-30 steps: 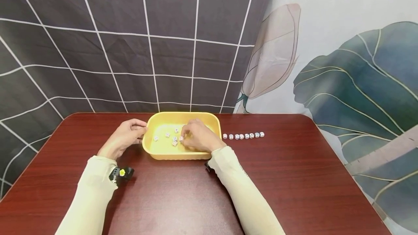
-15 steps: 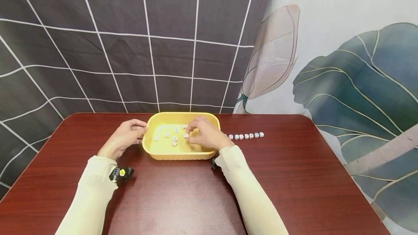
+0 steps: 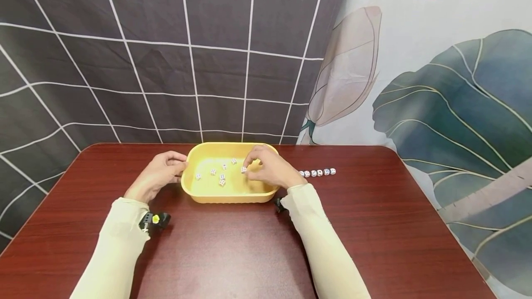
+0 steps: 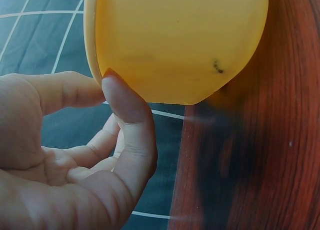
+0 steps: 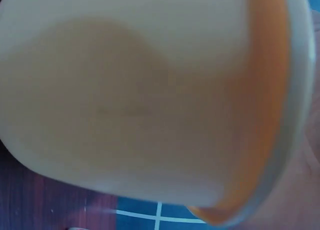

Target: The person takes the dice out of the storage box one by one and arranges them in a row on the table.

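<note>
A yellow plastic tray (image 3: 228, 199) stands near the back of the table with several white dice (image 3: 213, 172) scattered on its floor. My left hand (image 3: 160, 173) pinches the tray's left rim between thumb and forefinger, which the left wrist view shows close up. Over the tray's right half, my right hand (image 3: 272, 167) holds one die (image 3: 243, 170) at its fingertips. In the right wrist view the tray's wall (image 5: 125, 109) fills most of the picture and hides the fingers.
To the right of the tray, a row of dice (image 3: 320, 173) lies on the dark red table (image 3: 232, 248); the right hand covers its near end. A dark gridded cloth (image 3: 216, 73) hangs behind the table, and a leaf-patterned one (image 3: 457, 105) at the right.
My right hand has moved right and slightly up within the tray, carrying the die away from the others. My left hand has stayed at the rim.
</note>
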Tool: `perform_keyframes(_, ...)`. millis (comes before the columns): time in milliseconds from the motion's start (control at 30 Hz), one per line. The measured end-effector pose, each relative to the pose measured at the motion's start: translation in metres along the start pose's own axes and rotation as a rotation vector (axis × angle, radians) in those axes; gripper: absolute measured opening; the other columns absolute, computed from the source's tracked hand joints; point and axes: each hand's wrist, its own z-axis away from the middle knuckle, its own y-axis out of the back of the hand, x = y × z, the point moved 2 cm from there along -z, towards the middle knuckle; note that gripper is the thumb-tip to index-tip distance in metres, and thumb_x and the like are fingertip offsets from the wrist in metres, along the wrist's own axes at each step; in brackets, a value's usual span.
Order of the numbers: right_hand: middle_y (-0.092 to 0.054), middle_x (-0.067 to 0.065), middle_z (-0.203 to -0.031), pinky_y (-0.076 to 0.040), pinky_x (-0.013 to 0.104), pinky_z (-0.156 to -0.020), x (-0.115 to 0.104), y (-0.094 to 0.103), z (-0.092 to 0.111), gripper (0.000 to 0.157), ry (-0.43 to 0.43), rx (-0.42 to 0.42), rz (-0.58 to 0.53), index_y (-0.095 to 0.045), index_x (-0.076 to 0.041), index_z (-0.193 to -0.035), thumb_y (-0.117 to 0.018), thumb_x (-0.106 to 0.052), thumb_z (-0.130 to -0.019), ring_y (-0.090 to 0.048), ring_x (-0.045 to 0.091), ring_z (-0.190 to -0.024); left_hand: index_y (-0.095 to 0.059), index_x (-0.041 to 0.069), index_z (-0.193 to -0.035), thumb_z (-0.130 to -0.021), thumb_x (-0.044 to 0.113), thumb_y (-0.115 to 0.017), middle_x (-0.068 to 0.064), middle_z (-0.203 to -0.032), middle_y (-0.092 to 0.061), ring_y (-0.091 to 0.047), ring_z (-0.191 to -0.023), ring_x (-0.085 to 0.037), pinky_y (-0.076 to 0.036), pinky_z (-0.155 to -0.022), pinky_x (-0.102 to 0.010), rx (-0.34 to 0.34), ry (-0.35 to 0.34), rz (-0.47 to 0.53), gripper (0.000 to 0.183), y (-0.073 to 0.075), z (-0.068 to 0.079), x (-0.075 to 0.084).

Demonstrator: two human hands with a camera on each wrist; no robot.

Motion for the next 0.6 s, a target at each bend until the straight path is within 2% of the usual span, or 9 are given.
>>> perform_keyframes(233,-0.069,0.0,-0.106,-0.05,0.038,-0.096,0.0,0.01,0.005,0.01,-0.026,0.008,0.007,-0.075,-0.015,-0.093,-0.077,-0.016,-0.083,-0.056,0.02,-0.11,-0.045,-0.012,-0.134,-0.103,0.012,-0.053,-0.009,-0.106,-0.064,-0.062,-0.08,-0.008,-0.059,-0.07,-0.022,-0.005,-0.006,0.01,0.04,-0.001,0.001,0.001)
perform_keyframes(467,-0.066,-0.002,-0.105,-0.048,0.038,-0.095,0.005,0.02,0.011,0.01,-0.056,0.027,-0.018,-0.075,-0.016,-0.093,-0.077,-0.017,-0.083,-0.055,0.023,-0.11,-0.046,-0.012,-0.134,-0.103,0.013,-0.053,-0.008,-0.105,-0.065,-0.063,-0.08,-0.008,-0.059,-0.07,-0.023,-0.005,-0.007,0.011,0.04,-0.001,0.0,0.001)
perform_keyframes(600,-0.067,0.001,-0.104,-0.048,0.039,-0.097,0.008,0.026,0.014,0.009,-0.049,0.049,-0.019,-0.075,-0.016,-0.093,-0.077,-0.018,-0.084,-0.055,0.022,-0.11,-0.046,-0.011,-0.135,-0.103,0.013,-0.053,-0.01,-0.106,-0.065,-0.063,-0.08,-0.008,-0.059,-0.071,-0.022,-0.003,-0.003,0.004,0.04,0.0,0.0,0.002)
